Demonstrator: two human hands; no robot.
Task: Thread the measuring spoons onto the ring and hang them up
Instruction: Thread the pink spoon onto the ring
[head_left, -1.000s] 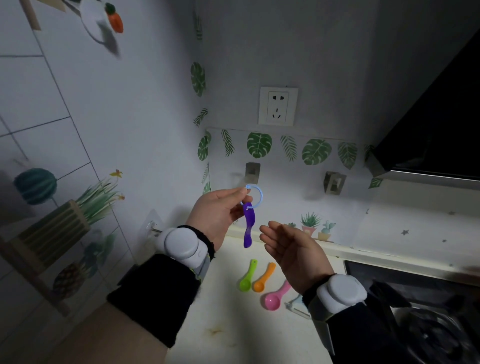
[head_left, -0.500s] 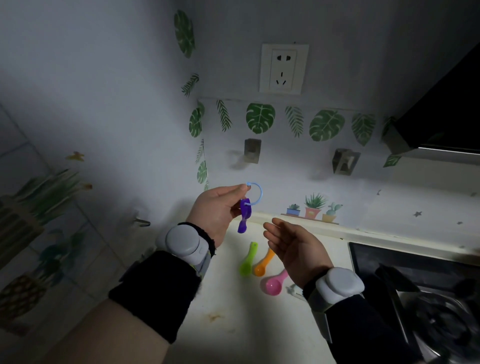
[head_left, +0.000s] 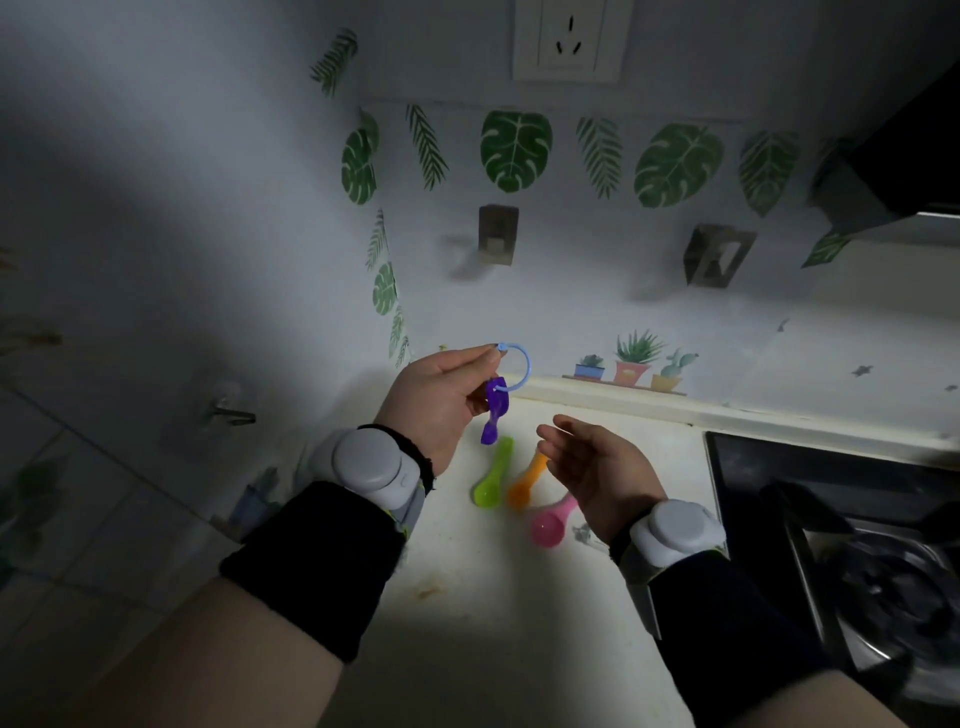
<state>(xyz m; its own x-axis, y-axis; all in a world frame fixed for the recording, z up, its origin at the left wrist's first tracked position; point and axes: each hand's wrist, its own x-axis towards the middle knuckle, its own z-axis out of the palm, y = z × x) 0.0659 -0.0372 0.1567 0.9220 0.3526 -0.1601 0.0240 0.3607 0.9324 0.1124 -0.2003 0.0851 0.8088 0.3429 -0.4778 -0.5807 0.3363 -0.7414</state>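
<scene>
The ring (head_left: 521, 368) and the purple (head_left: 494, 410), green (head_left: 491, 475), orange (head_left: 525, 483) and pink (head_left: 550, 525) spoons look like smooth, glossy plastic. The countertop (head_left: 483, 623) is matt and stained. The wall hooks (head_left: 497, 234) appear to be brushed metal.

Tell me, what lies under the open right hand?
Under the right hand lie the orange spoon and pink spoon on the counter; their handle ends are covered.
</scene>
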